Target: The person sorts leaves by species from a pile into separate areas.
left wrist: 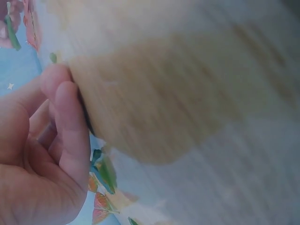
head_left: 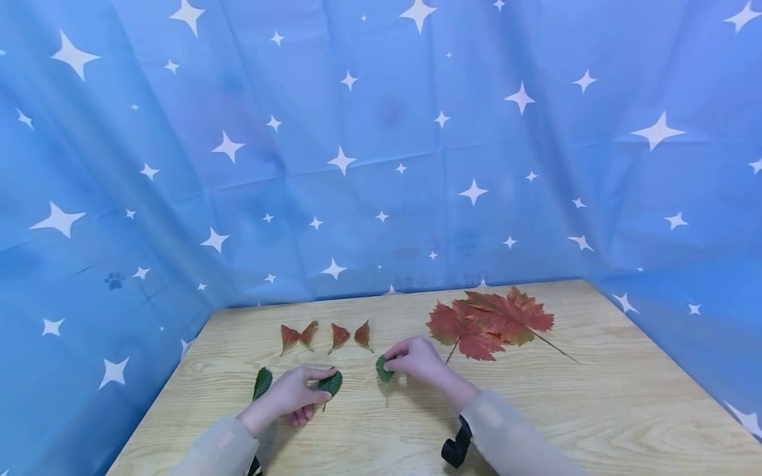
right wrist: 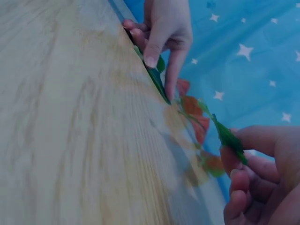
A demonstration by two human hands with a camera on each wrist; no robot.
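A green leaf (head_left: 331,385) lies on the table under my left hand (head_left: 293,391). Thumb and forefinger of that hand touch it, spread apart, while the other fingers are bent beneath. My right hand (head_left: 415,361) pinches a second green leaf (head_left: 383,370) between thumb and fingers. In the right wrist view that leaf (right wrist: 226,137) is raised off the tabletop. Another green leaf (head_left: 262,382) lies left of my left hand, partly hidden behind the wrist. The left wrist view shows the left hand (left wrist: 51,140) close to the wood, its leaf mostly hidden.
Several small reddish leaves (head_left: 340,337) form a row behind the hands. Large red maple leaves (head_left: 494,324) overlap at the back right of the wooden table (head_left: 595,410). A blue curtain with white stars (head_left: 381,132) hangs behind and along the sides.
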